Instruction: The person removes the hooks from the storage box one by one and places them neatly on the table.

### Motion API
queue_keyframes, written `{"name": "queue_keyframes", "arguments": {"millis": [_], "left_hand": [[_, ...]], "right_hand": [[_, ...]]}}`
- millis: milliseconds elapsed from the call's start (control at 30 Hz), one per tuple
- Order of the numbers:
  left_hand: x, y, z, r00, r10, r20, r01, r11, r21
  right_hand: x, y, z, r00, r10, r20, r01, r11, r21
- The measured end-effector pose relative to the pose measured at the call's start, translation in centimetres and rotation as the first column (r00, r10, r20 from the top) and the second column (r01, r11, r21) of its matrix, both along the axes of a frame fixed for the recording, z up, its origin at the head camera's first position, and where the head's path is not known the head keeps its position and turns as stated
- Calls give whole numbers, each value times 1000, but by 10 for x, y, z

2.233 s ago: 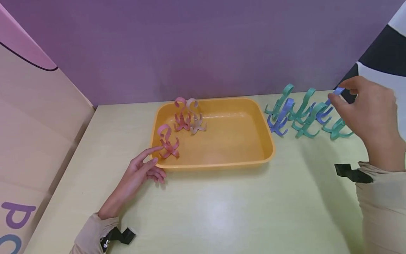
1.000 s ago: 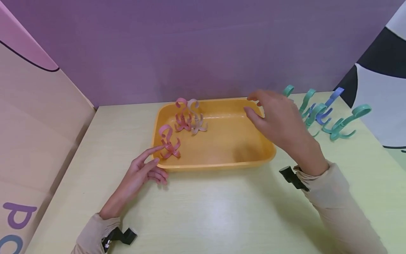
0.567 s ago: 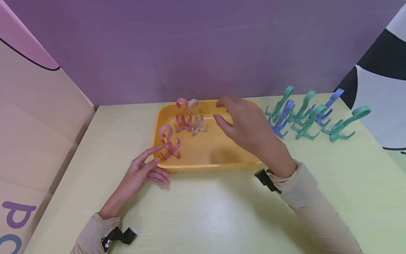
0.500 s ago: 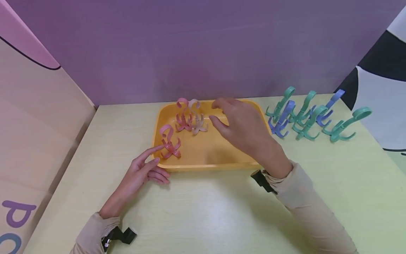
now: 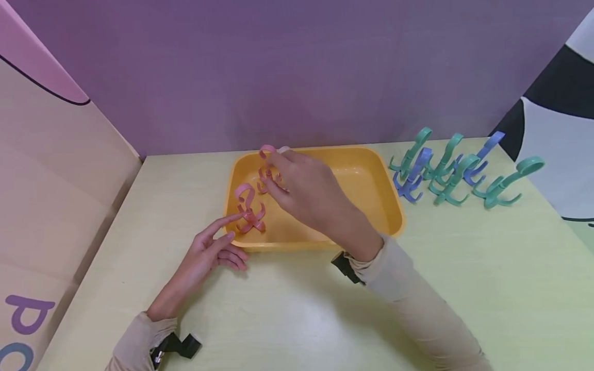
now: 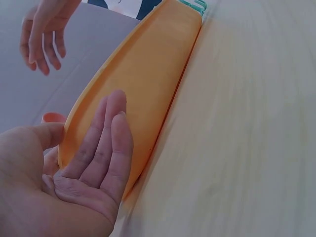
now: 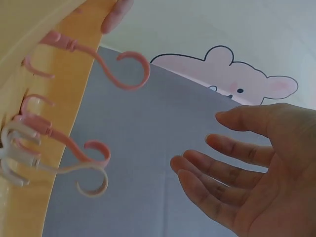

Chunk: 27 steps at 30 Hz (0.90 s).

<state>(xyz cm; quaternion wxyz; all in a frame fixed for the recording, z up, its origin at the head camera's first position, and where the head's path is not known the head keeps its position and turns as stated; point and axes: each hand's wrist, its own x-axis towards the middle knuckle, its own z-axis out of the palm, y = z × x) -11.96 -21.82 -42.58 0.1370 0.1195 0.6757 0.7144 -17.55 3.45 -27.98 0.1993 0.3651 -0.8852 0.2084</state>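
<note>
- The right hand point(image 5: 308, 188) is over the left half of the tray, fingers parted and loosely bent around nothing; the right wrist view shows a gap between its fingertips and the hooks.
- The left hand point(image 5: 209, 247) lies at the tray's near left corner, its fingers mostly straight: the forefinger reaches over the rim, the others stay outside the wall.
- Closest to that forefinger is the near pink hook point(image 5: 250, 220), upright in the tray; whether they touch is unclear.
- Behind it the far pink hook point(image 7: 69, 143) stands beside the pale hook point(image 7: 22, 157); in the head view, the right hand hides most of the pale one.
- All three are at the left end of the yellow-orange tray point(image 5: 368, 185), which sits on the pale table point(image 5: 510, 257).
- Just right of the tray, four green hooks point(image 5: 496, 193) and two blue hooks point(image 5: 408, 188) stand close together, prongs down.
- A purple panel point(image 5: 232, 77) rises behind the table.
</note>
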Motion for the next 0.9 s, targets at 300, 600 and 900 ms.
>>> {"name": "queue_keyframes", "arguments": {"millis": [300, 600, 900], "left_hand": [[-1, 1, -1, 1000, 4, 10, -4, 1000, -12], [-3, 3, -3, 1000, 9, 4, -9, 1000, -13], [-2, -1, -1, 1000, 25, -9, -25, 1000, -18]], "right_hand": [[2, -24, -1, 997, 6, 81, -5, 1000, -5], [0, -44, -19, 998, -65, 13, 64, 993, 104], [-4, -63, -45, 998, -66, -21, 69, 975, 212]]}}
